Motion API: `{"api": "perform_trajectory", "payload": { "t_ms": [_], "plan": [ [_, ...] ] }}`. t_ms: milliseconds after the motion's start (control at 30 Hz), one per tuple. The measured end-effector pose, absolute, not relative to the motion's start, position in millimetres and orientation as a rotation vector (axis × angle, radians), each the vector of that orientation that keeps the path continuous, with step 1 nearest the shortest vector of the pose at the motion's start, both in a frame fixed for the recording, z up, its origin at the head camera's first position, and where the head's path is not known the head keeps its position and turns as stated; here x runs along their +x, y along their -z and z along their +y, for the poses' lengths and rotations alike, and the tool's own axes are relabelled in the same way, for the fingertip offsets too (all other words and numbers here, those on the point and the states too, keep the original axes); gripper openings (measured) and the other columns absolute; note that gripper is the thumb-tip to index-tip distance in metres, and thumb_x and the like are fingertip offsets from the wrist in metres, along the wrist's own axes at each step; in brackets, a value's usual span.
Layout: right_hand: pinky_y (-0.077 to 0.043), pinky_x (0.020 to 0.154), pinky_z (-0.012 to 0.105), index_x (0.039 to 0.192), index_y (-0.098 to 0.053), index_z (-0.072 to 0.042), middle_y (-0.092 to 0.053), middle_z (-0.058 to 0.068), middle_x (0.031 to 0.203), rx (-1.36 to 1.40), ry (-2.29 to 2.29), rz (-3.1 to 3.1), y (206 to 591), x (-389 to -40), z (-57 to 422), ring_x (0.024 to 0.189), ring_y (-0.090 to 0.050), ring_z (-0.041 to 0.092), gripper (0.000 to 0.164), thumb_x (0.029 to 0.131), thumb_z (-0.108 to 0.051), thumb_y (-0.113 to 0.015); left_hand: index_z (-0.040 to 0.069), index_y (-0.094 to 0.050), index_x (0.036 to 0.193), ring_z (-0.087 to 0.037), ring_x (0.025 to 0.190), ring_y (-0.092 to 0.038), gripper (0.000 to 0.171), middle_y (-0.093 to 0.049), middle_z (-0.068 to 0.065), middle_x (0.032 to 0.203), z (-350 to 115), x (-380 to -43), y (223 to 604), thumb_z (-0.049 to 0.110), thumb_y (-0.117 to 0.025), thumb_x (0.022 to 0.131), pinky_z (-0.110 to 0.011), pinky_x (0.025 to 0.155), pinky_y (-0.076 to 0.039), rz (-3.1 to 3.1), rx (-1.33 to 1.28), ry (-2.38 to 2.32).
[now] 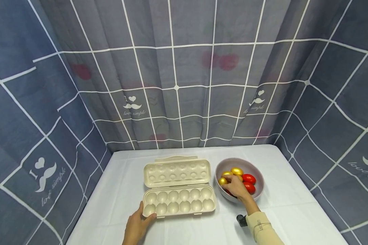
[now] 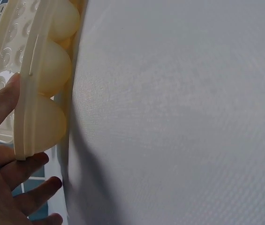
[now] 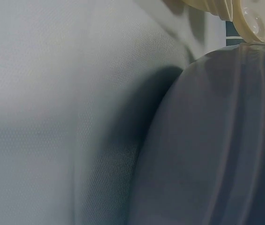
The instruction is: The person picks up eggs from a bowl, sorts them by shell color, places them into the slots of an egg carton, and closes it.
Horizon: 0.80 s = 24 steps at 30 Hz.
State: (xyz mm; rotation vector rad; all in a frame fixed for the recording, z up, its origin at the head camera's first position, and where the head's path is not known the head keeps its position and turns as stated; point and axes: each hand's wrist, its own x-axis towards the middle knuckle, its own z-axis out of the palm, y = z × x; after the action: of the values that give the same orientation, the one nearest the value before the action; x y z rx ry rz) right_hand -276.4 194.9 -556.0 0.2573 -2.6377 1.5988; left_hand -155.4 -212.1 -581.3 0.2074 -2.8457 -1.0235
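Observation:
An egg box of cream plastic lies with its lid folded back, its rows of round hollows bare. At the box's near left corner my left hand grips the rim, the thumb on top and a finger below; the left wrist view shows this hand close up. My right hand reaches into a grey bowl, thumb and fingers about a golden egg. Another golden egg and red eggs lie around it. In the right wrist view the bowl's side hides that hand.
A white cloth covers the table. Behind and at both sides hangs a grey-blue curtain with white lines. A black strapped device sits at the right wrist, under a beige sleeve.

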Motion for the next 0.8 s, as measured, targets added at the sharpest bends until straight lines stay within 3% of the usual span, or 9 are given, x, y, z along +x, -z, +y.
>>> {"api": "perform_trajectory", "payload": {
  "t_ms": [267,800],
  "plan": [
    [-0.05,0.091,0.045,0.118,-0.064,0.012,-0.069,0.017,0.107,0.133,-1.553,-2.717,558.9,-279.4,191.6,0.101,-0.061,0.03,0.046,0.076,0.0,-0.079,-0.018,-0.036,0.14,-0.053,0.123,-0.048,0.096,-0.048,-0.037,0.133,-214.4,-154.1,582.1,0.049,-0.074,0.084,-0.062,0.101,-0.039,-2.855,0.207,1.037],
    [-0.054,0.084,0.045,0.114,-0.067,0.011,-0.071,0.017,0.099,0.151,-1.304,-2.734,555.6,-279.5,190.0,0.091,-0.066,0.028,0.042,0.077,-0.002,-0.08,-0.016,-0.032,0.143,-0.052,0.126,-0.045,0.096,-0.044,-0.036,0.137,-212.5,-156.1,582.1,0.049,-0.073,0.085,-0.063,0.102,-0.038,-2.832,0.219,1.098]
  ]
}}
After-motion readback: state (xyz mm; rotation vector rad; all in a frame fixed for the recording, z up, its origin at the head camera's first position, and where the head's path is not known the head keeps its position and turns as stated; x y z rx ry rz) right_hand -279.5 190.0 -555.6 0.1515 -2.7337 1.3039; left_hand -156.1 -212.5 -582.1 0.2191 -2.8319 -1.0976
